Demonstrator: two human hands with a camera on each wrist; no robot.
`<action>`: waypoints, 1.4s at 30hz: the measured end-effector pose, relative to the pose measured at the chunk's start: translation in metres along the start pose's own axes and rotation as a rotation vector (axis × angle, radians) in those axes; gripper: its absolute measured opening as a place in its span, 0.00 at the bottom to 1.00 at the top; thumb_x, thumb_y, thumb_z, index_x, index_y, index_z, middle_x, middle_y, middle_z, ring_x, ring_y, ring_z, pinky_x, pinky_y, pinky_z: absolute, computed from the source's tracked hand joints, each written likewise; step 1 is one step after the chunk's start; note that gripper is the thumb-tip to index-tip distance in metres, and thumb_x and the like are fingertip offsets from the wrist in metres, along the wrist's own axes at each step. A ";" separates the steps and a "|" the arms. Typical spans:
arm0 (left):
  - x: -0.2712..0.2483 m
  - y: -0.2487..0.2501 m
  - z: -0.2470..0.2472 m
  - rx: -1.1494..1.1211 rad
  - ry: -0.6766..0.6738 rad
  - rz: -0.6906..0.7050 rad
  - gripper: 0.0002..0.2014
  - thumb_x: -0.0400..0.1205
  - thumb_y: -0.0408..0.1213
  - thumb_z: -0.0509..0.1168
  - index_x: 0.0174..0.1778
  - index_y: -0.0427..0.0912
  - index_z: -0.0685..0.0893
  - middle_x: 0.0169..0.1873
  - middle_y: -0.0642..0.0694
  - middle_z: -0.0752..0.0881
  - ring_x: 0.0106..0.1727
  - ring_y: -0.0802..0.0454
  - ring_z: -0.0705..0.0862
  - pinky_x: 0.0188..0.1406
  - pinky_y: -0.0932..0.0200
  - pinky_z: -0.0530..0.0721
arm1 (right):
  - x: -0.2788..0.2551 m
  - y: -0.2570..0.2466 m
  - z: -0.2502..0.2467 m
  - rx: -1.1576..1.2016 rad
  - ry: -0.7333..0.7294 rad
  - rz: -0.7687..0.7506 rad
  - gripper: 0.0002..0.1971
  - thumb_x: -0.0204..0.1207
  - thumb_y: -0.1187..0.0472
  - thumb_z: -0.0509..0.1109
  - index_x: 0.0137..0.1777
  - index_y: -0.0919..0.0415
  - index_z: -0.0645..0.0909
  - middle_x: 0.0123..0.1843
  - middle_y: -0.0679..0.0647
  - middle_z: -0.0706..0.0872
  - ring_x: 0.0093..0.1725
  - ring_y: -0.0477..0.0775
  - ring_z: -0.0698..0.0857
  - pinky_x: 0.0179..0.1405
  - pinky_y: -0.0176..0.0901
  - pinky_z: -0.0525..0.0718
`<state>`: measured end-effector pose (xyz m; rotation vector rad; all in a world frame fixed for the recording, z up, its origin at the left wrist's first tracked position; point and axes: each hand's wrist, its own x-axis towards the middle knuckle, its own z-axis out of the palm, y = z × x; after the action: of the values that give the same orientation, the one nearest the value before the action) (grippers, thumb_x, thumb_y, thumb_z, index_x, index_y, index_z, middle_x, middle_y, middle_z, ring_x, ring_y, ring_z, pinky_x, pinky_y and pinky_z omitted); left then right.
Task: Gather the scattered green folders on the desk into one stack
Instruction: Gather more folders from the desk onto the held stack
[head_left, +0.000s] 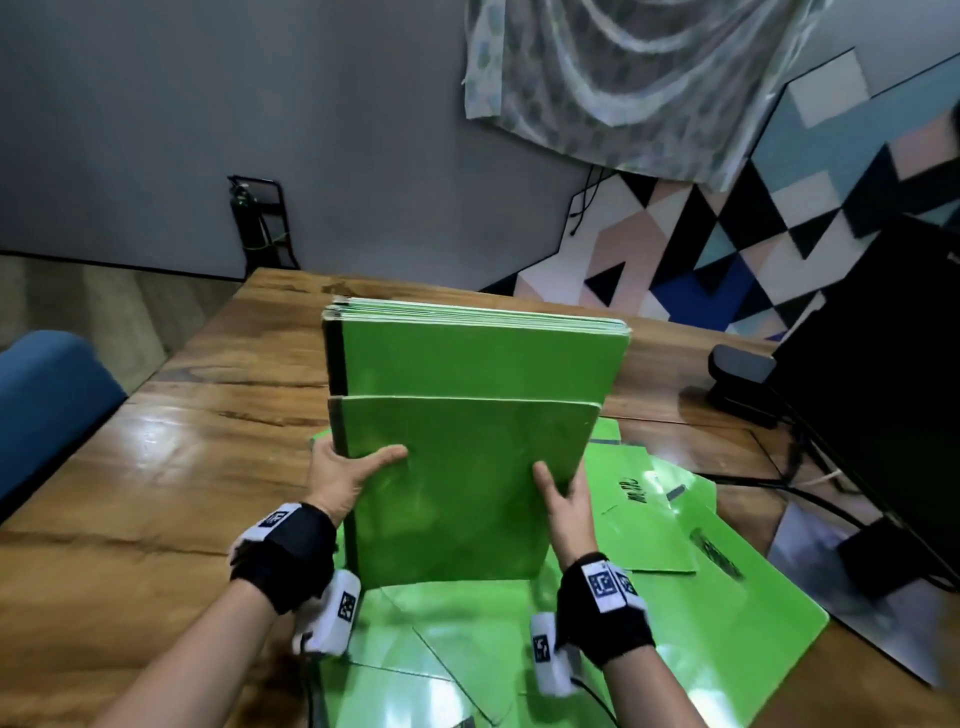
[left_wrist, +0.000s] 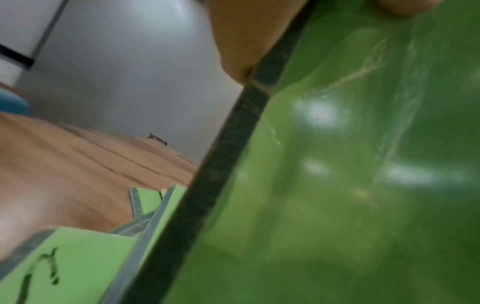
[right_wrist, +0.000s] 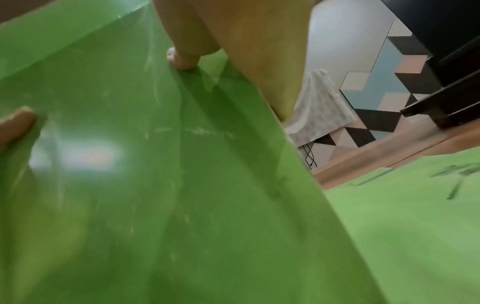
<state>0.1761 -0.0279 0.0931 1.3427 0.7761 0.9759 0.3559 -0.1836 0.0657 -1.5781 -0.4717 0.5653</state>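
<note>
A thick bundle of green folders (head_left: 467, 447) with black spines stands upright on its lower edge over the desk, the front folder sitting lower than those behind. My left hand (head_left: 345, 475) grips its left spine edge, thumb across the front cover (left_wrist: 363, 164). At the right edge my right hand (head_left: 563, 499) holds the bundle, thumb on the same cover (right_wrist: 155, 164). The fingers of both hands are hidden behind the bundle. More green folders (head_left: 675, 597) lie flat and overlapping on the desk below and to the right, some with black lettering.
The wooden desk (head_left: 182, 467) stretches left and far. A black monitor (head_left: 883, 415) with cables and a small dark device (head_left: 740, 374) stand at the right. A blue chair (head_left: 47, 405) is at the left edge. A patterned wall panel rises behind.
</note>
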 end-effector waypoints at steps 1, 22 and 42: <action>0.000 0.001 0.003 0.010 0.022 0.008 0.13 0.62 0.28 0.79 0.33 0.44 0.82 0.19 0.63 0.87 0.26 0.64 0.86 0.27 0.73 0.84 | 0.000 0.011 -0.002 -0.044 -0.017 0.027 0.71 0.39 0.18 0.68 0.80 0.61 0.57 0.80 0.58 0.67 0.78 0.55 0.68 0.80 0.56 0.64; -0.008 0.000 -0.013 0.061 0.378 0.087 0.16 0.67 0.39 0.78 0.29 0.49 0.73 0.23 0.55 0.82 0.37 0.52 0.79 0.30 0.68 0.81 | 0.003 0.101 -0.221 -0.242 0.668 0.685 0.39 0.58 0.58 0.83 0.67 0.70 0.68 0.64 0.71 0.81 0.61 0.70 0.83 0.66 0.61 0.79; -0.011 0.006 -0.007 0.154 0.488 0.041 0.29 0.69 0.39 0.76 0.60 0.31 0.72 0.57 0.32 0.80 0.56 0.41 0.79 0.60 0.50 0.77 | 0.064 0.032 -0.206 -0.332 0.544 0.285 0.22 0.79 0.68 0.65 0.72 0.74 0.70 0.70 0.72 0.77 0.69 0.70 0.77 0.68 0.52 0.73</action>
<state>0.1647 -0.0357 0.0973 1.2671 1.2143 1.3214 0.5316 -0.3098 0.0384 -2.0466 0.0806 0.2518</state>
